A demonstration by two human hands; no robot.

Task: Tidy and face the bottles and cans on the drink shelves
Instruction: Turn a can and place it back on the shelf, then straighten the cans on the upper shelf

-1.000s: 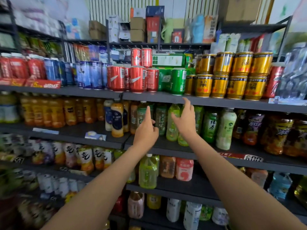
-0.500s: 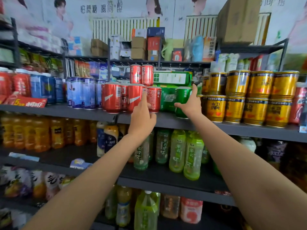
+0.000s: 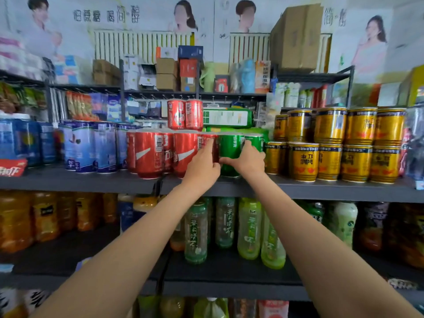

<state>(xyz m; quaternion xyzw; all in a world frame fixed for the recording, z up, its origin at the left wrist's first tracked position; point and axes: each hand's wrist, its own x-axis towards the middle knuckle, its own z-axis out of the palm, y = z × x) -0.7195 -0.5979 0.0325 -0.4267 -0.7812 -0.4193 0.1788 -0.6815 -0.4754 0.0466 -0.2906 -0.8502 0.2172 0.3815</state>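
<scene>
The can shelf (image 3: 68, 181) is being worked, at the seam where the red cans meet the green ones. A dark red can (image 3: 210, 145) at the right end of the red row is held by the left hand (image 3: 203, 166), the fingers laid up its front and the thumb tucked toward its lower right side; the grip is curled round the can rather than spread. The green can (image 3: 230, 152) just beside it is gripped by the right hand (image 3: 249, 160), thumb hooked across its lower front and fingers wrapped round its right side, where a second green can (image 3: 253, 142) stands touching. Both held cans stand upright at the shelf's front edge, close against each other.

The step in hand is judged to be the facing of these two cans: each is held as if to be turned or squared up. Barcodes and label backs are shown by several red cans (image 3: 149, 154) to the left, so those are judged still to need turning. For the next move, a small twist about each can's own axis is called for, with the base kept flat on the shelf so that the two red cans (image 3: 184, 114) stacked above and behind are not disturbed
</scene>
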